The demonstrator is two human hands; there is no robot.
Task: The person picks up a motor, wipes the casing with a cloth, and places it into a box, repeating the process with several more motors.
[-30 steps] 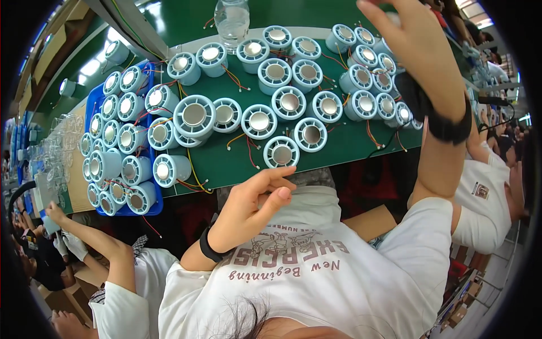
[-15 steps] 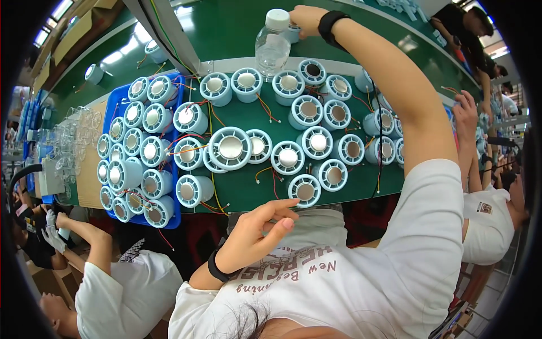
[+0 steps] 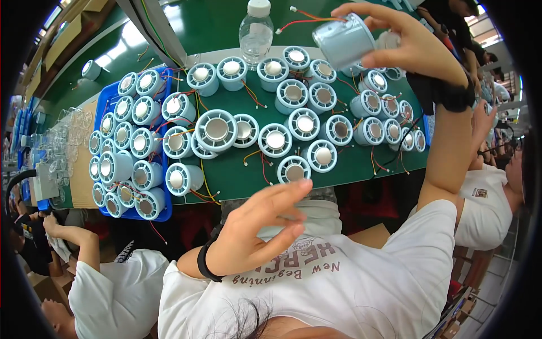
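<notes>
My right hand (image 3: pixel 409 48) grips a light blue cylindrical plastic housing (image 3: pixel 345 42) from its right side, raised above the far part of the green table. The housing lies tilted on its side, and red and yellow wires with small white connectors trail from it to the left. My left hand (image 3: pixel 259 223) hovers at the near table edge with fingers apart and nothing in them. Just beyond its fingertips stands a similar housing (image 3: pixel 294 169) with a round silver disc on top. Several more housings like it stand in loose groups across the table, wires lying among them.
A blue tray (image 3: pixel 167 208) packed with housings sits at the left. A capped clear bottle (image 3: pixel 256 37) stands at the back beside a metal post (image 3: pixel 157 34). Clear plastic parts (image 3: pixel 65 138) are heaped at far left. Co-workers sit on both sides, one in a white shirt (image 3: pixel 116 296) at left.
My right hand has come back from the far side beyond the bottle, bringing a housing up and nearer. My left hand has shifted slightly and its fingers stay apart.
</notes>
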